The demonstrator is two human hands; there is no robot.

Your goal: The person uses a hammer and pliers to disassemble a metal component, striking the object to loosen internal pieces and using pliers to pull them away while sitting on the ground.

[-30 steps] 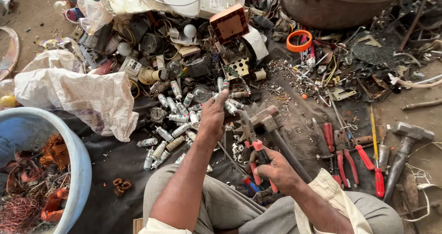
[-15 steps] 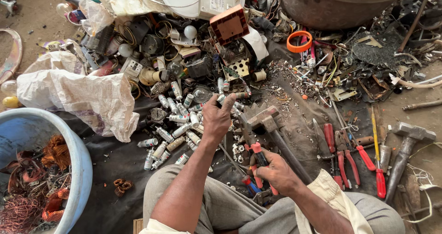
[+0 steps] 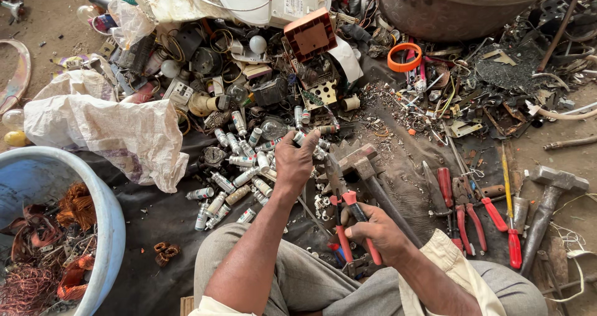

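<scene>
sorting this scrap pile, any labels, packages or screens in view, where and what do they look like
White label panel: top centre, on white round fitting, rectangular, small dark print.
Labelled cylinders: heap beside left hand, silver-white printed sleeves.
White sack: left, crumpled, faint print.
No screens.

**My two bare arms reaching forward and down**

I am looking down at my own arms. My left hand (image 3: 295, 160) is stretching furthest ahead, back of the hand facing up, fingers curling downward and pinching together at the tips. My right hand (image 3: 373, 232) is sitting closer to my body, fingers wrapping tightly in a closed grip, knuckles up. Both forearms are bare, and my knees are showing below them.
</scene>
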